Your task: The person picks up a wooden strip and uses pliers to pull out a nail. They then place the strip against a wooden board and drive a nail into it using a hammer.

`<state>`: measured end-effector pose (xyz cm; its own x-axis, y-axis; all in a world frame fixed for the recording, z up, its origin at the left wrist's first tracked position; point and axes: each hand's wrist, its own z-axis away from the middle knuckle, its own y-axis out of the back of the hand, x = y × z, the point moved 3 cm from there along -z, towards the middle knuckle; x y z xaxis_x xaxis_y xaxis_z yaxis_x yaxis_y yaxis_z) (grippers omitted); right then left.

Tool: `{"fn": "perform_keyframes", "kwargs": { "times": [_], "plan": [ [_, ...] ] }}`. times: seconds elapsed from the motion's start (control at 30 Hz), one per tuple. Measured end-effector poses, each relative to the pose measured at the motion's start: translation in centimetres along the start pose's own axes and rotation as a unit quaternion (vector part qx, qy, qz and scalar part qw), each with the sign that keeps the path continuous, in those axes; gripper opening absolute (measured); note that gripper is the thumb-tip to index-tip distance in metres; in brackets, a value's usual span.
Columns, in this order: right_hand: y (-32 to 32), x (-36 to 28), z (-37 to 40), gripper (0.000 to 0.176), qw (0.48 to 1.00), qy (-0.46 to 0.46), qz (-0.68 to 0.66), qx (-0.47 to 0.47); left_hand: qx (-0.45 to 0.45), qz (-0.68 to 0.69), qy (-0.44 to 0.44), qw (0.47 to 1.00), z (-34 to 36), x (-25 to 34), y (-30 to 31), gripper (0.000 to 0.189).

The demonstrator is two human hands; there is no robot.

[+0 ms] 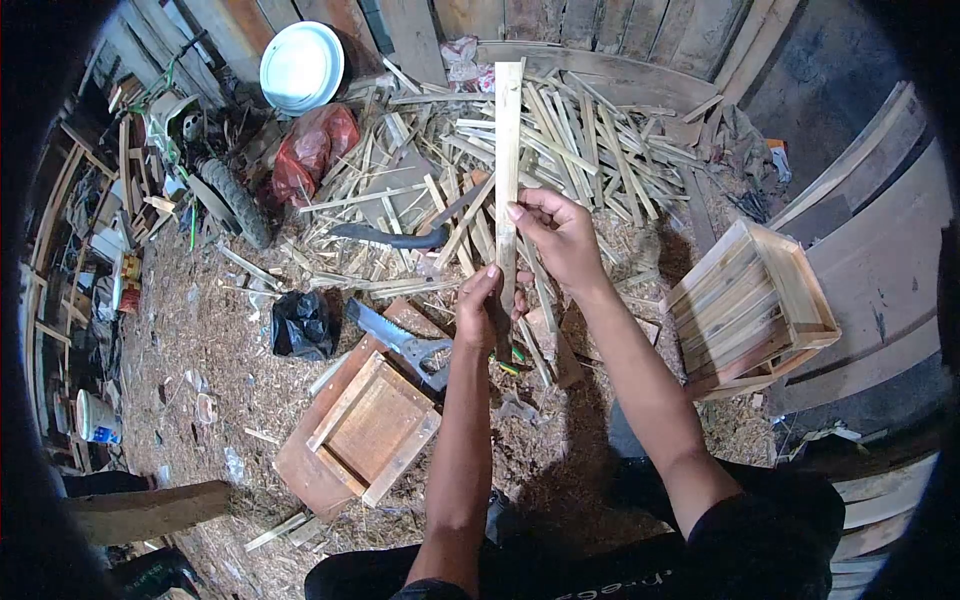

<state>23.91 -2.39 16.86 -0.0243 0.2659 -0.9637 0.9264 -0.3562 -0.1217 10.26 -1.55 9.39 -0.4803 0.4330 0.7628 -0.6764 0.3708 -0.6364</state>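
A narrow wooden slat (508,130) stands nearly upright in front of me, held in both hands. My left hand (480,305) is closed around its lower part, thumb on the near face. Higher up, my right hand (555,235) grips the slat's right edge between thumb and fingers. The slat's lower end is partly hidden by my left hand. On the ground to the left of my hands lie a handsaw (400,345) and a small wooden frame with a panel (375,425). A machete with a dark handle (400,238) rests on wood scraps beyond them.
A heap of loose slats (590,140) covers the floor ahead. To the right is a slatted wooden crate (740,310). A black plastic bag (303,325), red bag (315,150), white round lid (301,68) and small motorbike (205,160) are on the left.
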Motion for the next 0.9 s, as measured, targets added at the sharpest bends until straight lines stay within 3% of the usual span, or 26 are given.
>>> {"fn": "perform_keyframes", "kwargs": {
  "times": [0.2, 0.6, 0.7, 0.83, 0.9],
  "plan": [
    [-0.1, 0.0, 0.1, 0.02, 1.0, -0.003, -0.012, -0.007, -0.02, 0.005, -0.005, 1.0, -0.4, -0.7, 0.9, 0.035],
    [-0.6, 0.2, 0.2, 0.026, 1.0, -0.014, -0.015, 0.011, -0.043, 0.035, -0.03, 0.998, 0.2, -0.1, 0.5, 0.033],
    [-0.6, 0.8, 0.1, 0.028, 1.0, -0.016, -0.011, -0.002, -0.002, 0.002, -0.028, 1.0, 0.4, 0.4, -0.1, 0.031],
    [-0.7, 2.7, 0.1, 0.025, 0.999, -0.024, 0.012, -0.017, 0.015, 0.068, -0.022, 0.997, -0.4, -0.2, 1.8, 0.031],
    [-0.6, 5.2, 0.0, 0.021, 0.999, -0.041, 0.015, -0.024, 0.096, 0.093, -0.009, 0.991, -0.2, 0.2, 2.8, 0.031]
  ]
}}
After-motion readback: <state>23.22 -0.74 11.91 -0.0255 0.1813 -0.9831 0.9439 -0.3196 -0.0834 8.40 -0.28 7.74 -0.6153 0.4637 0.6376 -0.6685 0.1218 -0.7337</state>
